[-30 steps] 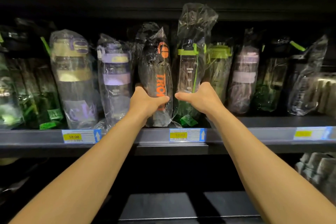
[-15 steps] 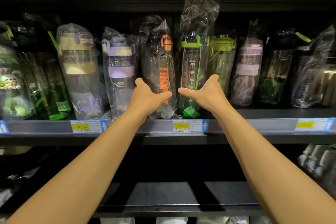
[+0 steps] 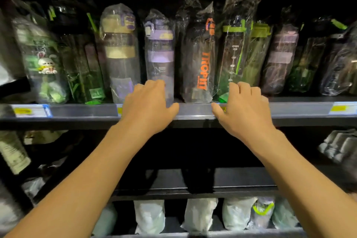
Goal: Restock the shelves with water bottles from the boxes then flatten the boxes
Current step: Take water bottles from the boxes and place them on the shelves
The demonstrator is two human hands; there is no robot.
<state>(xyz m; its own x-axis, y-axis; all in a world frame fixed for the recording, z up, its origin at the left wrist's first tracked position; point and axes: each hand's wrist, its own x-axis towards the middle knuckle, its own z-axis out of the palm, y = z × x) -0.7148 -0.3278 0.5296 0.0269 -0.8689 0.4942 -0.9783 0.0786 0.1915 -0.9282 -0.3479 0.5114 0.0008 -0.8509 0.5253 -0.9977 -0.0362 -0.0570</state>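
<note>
plastic bags wrap every bottle on the shelf (image 3: 83,111) at my twelve o'clock, and the task's thing already stands there. the black bottle (image 3: 199,60) with orange lettering is upright at twelve o'clock from the gap between my hands. the clear green-lidded bottle (image 3: 232,54) is close at its three o'clock and the purple bottle (image 3: 159,52) at its nine.

my left hand (image 3: 148,106) and right hand (image 3: 242,109) hang palm down at the shelf lip, fingers loosely bent, holding nothing. i cannot tell whether they touch the rail.

i judge these bottles light, since they look empty, and stiff in the body. the film over them is loose and slippery, slackest at the top. i'd take one round the middle of its body, squeezing through the bag, never by the bunched top. tall and narrow as they are, packed side by side, a nudge could tip a neighbour.

counted along the front row: ten bagged bottles, though the ends at nine and three o'clock are blurred, so there may be more. on the bottom shelf at six o'clock are about six pale wrapped packs (image 3: 201,212). two yellow price tags (image 3: 25,111) show plainly on the rail. i see no box from here.
</note>
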